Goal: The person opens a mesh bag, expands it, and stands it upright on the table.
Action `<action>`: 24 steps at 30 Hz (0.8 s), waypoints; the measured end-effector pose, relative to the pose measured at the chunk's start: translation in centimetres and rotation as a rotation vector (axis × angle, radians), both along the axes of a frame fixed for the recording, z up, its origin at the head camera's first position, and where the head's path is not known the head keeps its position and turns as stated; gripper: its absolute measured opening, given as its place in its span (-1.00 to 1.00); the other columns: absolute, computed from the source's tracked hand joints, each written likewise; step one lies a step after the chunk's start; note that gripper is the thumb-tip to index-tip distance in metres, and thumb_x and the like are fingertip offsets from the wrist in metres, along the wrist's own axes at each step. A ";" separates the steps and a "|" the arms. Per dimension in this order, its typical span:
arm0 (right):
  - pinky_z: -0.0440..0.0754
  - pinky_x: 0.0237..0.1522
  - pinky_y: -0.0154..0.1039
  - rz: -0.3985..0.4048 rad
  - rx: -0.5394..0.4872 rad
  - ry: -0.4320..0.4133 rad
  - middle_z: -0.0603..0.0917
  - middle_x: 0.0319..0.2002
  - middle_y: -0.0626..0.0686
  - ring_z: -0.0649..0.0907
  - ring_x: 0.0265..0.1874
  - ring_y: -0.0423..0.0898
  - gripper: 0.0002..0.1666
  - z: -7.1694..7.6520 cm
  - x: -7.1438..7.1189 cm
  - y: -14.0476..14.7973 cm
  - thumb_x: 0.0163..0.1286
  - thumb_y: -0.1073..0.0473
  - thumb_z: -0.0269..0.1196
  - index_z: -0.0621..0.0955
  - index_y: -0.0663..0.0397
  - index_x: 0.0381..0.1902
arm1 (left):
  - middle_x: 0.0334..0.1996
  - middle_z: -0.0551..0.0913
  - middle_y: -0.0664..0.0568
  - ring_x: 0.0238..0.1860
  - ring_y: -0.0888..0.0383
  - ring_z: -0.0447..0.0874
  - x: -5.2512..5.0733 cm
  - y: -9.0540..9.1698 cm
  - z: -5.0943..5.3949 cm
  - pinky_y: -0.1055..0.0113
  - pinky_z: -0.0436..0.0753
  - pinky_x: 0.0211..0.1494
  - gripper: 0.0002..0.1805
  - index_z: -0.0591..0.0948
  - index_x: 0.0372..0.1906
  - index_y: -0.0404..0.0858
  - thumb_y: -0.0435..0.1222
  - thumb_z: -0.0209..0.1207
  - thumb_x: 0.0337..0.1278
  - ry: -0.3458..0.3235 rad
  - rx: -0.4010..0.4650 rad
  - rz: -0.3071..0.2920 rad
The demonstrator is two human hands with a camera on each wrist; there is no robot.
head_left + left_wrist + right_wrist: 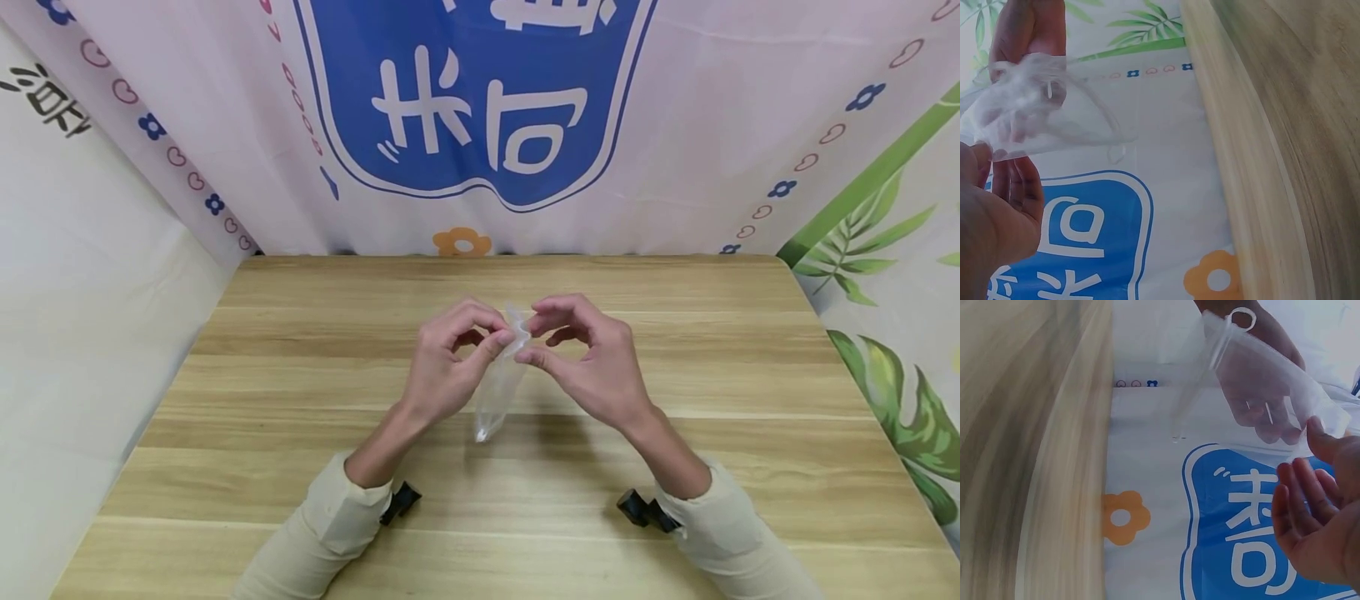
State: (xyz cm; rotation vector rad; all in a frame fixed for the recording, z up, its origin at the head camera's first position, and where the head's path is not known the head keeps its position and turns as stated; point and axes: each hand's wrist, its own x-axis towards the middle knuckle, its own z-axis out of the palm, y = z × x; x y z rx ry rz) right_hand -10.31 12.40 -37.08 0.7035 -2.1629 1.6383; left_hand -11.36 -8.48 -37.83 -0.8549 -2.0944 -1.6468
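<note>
A printed curtain (pixel 480 183) hangs behind a wood-grain surface (pixel 300 417), over which two hands work at a clear plastic bag (pixel 498 392). From the head view, the bag is between the left hand (pixel 453 362) and the right hand (pixel 596 362), its long axis slanting from the fingertips toward the person and slightly left. Its lower end lies nearer the left wrist; whether that end touches the surface cannot be told. Both hands appear to hold the upper edge, likely making that end the one that governs handling.

In the left wrist view, the left grip pinches the film at one edge, with the right hand across the bag and partly veiled by it.

In the right wrist view, the right grip pinches the near edge between thumb and bent fingers; the bag stretches away toward a small white ring (pixel 1255 320) at its far corner.
</note>
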 end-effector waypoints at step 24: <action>0.71 -0.09 -0.50 -0.035 0.123 0.162 0.81 -0.28 0.05 0.76 -0.30 -0.12 -0.72 0.7 -0.1 0.7 0.28 0.55 0.45 0.69 0.35 -0.07 | -0.27 0.72 -0.13 -0.28 0.07 0.69 -1.4 -1.4 0.3 0.52 0.68 -0.24 -0.59 0.67 -0.29 -0.35 -0.08 0.15 0.59 0.329 -0.143 0.087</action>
